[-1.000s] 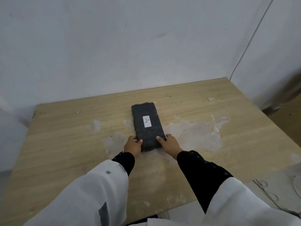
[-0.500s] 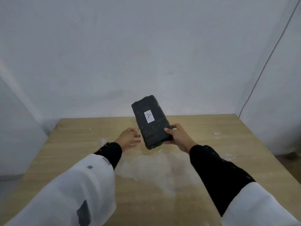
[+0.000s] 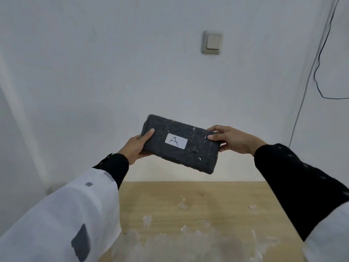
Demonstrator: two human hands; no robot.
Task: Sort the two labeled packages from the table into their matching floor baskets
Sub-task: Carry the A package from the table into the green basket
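Above the far part of the wooden table [image 3: 198,201], in the head view, a dark wrapped package [image 3: 179,144] is held up in the air in front of the white wall [image 3: 113,63], clear of the tabletop. Its long axis runs across the view from upper left to lower right, so the left end sits higher than the right end. The broad face is turned toward the camera, and the white label [image 3: 176,141] on it, marked with a handwritten "A", reads upright along that same slant.

The left hand [image 3: 135,146] grips the package's left short end, thumb lying on the front face and fingers hidden behind. The right hand [image 3: 231,138] clasps the upper right corner, thumb on the front face, fingers curled around the edge.

The table's back edge lies against the wall, below the package. Its right edge runs down toward the lower right under the right sleeve [image 3: 294,182]; the left edge is hidden by the white left sleeve [image 3: 66,214]. The tabletop carries pale, patchy residue and holds nothing else in view.

The package is a flat, rectangular block with rounded corners, wrapped in black material under glossy clear film that catches small glints. A light switch [image 3: 211,42] sits on the wall above, and a thin cable [image 3: 319,59] hangs at the right.
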